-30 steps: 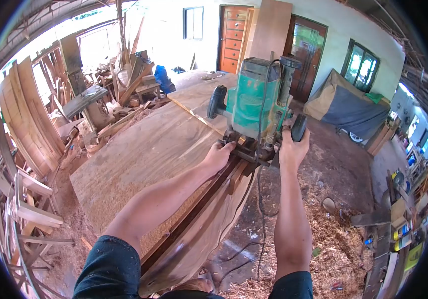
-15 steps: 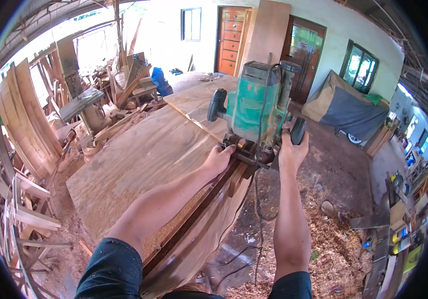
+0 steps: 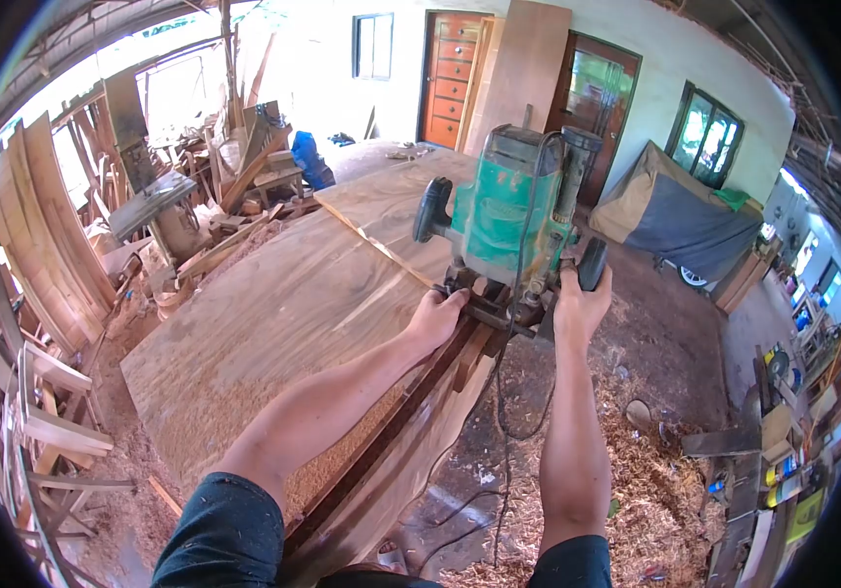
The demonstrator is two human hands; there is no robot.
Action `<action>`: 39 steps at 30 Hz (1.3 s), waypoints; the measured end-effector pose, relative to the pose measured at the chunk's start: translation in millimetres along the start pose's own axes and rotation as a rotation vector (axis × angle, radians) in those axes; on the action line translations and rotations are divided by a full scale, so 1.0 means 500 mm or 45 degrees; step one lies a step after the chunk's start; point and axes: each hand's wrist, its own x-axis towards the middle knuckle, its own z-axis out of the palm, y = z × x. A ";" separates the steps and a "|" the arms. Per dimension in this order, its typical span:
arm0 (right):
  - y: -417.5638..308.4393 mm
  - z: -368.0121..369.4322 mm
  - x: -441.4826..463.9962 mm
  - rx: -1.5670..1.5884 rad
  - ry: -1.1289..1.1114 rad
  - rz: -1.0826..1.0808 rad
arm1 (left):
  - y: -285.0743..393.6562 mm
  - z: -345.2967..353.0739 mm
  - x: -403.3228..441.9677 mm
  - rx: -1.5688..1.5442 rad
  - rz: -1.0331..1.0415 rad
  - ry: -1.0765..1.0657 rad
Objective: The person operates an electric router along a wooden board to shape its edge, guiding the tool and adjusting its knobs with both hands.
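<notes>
A green plunge router [image 3: 501,218] stands on a long dark wooden strip [image 3: 376,461] that runs along the workbench's plywood top [image 3: 264,338]. My left hand [image 3: 437,319] is closed around the metal guide part at the left of the router's base. At the other side, my right hand [image 3: 582,302] wraps the base area beside the black right handle [image 3: 593,263], its thumb against the metal. The left handle [image 3: 430,210] is untouched. A black power cord [image 3: 504,392] hangs down in front of the router. The cutter is hidden behind the base.
Wood shavings [image 3: 626,490] cover the floor at the right. Stacked boards [image 3: 48,235] and scrap wood stand at the left. A covered vehicle [image 3: 675,211] is parked by the wall. A thin batten [image 3: 381,247] lies across the bench top.
The router has shifted slightly right and down in view, with both hands still on it. The background has moved a little to the left.
</notes>
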 end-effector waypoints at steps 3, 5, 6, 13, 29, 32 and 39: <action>0.002 0.002 0.010 0.013 -0.002 0.031 | 0.007 0.007 0.003 -0.015 0.035 -0.005; 0.004 0.003 0.013 0.003 0.000 0.040 | 0.001 0.007 0.013 0.011 0.044 -0.030; 0.010 0.002 0.015 -0.009 0.002 0.042 | 0.001 0.006 0.016 0.024 0.048 -0.042; 0.056 0.005 0.042 -0.070 0.025 -0.063 | -0.010 0.015 0.043 0.147 0.034 0.050; 0.070 0.005 0.066 -0.081 0.036 -0.152 | 0.001 0.030 0.053 0.128 0.138 0.015; 0.020 0.009 0.049 -0.027 0.017 0.037 | 0.007 0.034 0.047 0.074 0.184 -0.005; 0.054 0.007 0.060 -0.103 0.051 -0.080 | -0.028 0.029 0.078 0.132 0.092 0.031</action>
